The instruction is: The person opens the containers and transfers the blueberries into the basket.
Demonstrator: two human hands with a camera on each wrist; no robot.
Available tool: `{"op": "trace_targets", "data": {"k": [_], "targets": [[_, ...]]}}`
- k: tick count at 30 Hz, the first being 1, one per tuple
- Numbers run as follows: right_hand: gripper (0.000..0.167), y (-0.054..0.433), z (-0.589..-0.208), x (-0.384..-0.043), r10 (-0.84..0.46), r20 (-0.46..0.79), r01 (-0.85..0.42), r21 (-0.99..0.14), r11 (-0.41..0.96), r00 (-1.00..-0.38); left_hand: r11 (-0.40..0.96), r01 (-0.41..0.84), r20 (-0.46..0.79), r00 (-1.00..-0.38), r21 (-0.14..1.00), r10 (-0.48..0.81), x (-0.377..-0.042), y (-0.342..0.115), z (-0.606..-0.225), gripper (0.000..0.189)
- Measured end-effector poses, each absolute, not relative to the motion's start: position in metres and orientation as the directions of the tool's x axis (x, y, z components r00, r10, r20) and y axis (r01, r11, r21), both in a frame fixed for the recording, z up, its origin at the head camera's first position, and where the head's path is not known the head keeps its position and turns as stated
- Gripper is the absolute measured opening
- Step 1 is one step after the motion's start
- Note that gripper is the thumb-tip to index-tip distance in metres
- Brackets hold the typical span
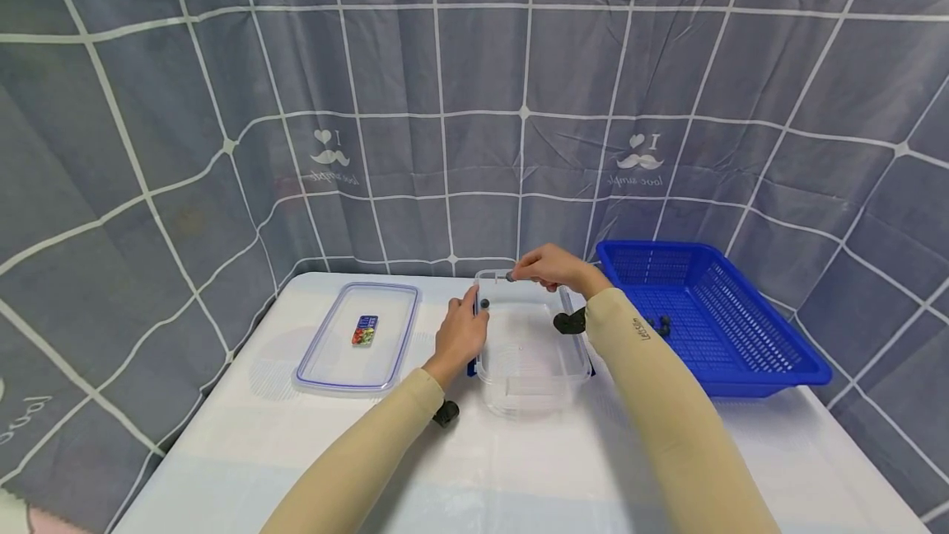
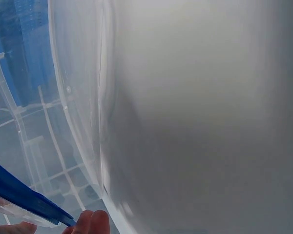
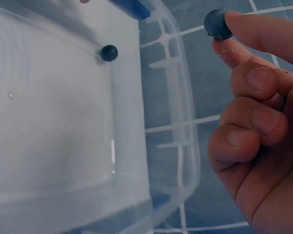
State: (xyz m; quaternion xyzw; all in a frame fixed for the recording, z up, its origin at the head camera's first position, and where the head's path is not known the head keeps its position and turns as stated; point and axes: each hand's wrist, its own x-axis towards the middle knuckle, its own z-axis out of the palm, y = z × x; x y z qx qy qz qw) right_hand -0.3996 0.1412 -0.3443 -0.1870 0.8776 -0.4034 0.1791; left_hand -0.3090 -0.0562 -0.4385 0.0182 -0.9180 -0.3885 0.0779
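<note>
My right hand (image 1: 558,269) pinches a dark blueberry (image 3: 216,24) between thumb and index finger, above the far end of a clear plastic container (image 1: 530,365). The other fingers of that hand curl toward the palm. Inside the container, a second blueberry (image 3: 109,52) lies in the far left corner. My left hand (image 1: 461,332) grips the container's left wall near its rim. In the left wrist view, fingertips (image 2: 93,223) show on either side of a blue latch (image 2: 27,197); the rest of that hand is out of frame there.
Right of the container stands a blue slatted basket (image 1: 730,328) with several blueberries (image 1: 663,325) in it, partly hidden by my right sleeve. On the left lies a clear lid (image 1: 334,365) with a blue-edged seal and a printed label (image 1: 365,330). A grey checked curtain (image 1: 474,155) hangs behind the white table (image 1: 474,476).
</note>
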Motion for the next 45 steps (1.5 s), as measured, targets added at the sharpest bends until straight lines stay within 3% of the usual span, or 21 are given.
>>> {"op": "trace_targets", "data": {"k": [8,16,29,45], "targets": [[0.042,0.170,-0.328,-0.396,-0.461,-0.151,-0.177,-0.786,0.592,-0.875,0.689,0.036,0.135,-0.987,0.723,-0.090,-0.309,-0.057,-0.440,0.056],[0.039,0.203,-0.322,-0.393,-0.440,-0.152,-0.153,-0.798,0.583,-0.885,0.689,0.044,0.141,-0.986,0.723,-0.085,-0.309,-0.058,-0.440,0.056],[0.048,0.257,-0.316,-0.387,-0.382,-0.144,-0.125,-0.792,0.598,-0.913,0.678,0.047,0.141,-0.986,0.733,-0.085,-0.309,-0.058,-0.441,0.056],[0.049,0.332,-0.337,-0.377,-0.297,-0.179,-0.056,-0.767,0.639,-0.938,0.675,0.038,0.132,-0.987,0.737,-0.089,-0.310,-0.058,-0.441,0.056]]}}
